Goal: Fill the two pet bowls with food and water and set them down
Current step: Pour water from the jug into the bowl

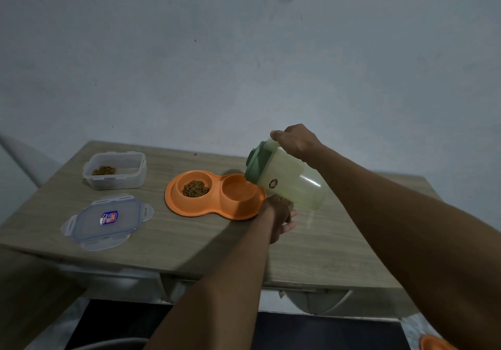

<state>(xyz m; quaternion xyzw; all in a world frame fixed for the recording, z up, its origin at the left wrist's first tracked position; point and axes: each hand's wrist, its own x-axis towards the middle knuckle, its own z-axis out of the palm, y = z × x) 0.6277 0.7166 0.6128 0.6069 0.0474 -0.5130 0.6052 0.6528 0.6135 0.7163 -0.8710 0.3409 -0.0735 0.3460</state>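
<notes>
Home setting: you stand at a small wood-grain table (pixel 189 241) set against a bare, scuffed pale wall (pixel 244 51). On the table are an orange double pet feeder (pixel 211 211) with kibble (pixel 195 188), a clip-lock food box (pixel 115 184) and its loose lid (pixel 105 220). A plastic jug (pixel 292 181) tips over the feeder. All are household things.

double bowl (pixel 189 210): plain orange
kibble (pixel 195 188): brown
jug (pixel 290 186): pale yellow-green, see-through
cap (pixel 256 158): dull green
box lid (pixel 104 220): clear, blue seal, blue-and-red label
surface (pixel 189 241): light beige wood grain
wall (pixel 244 51): pale grey-blue
</notes>
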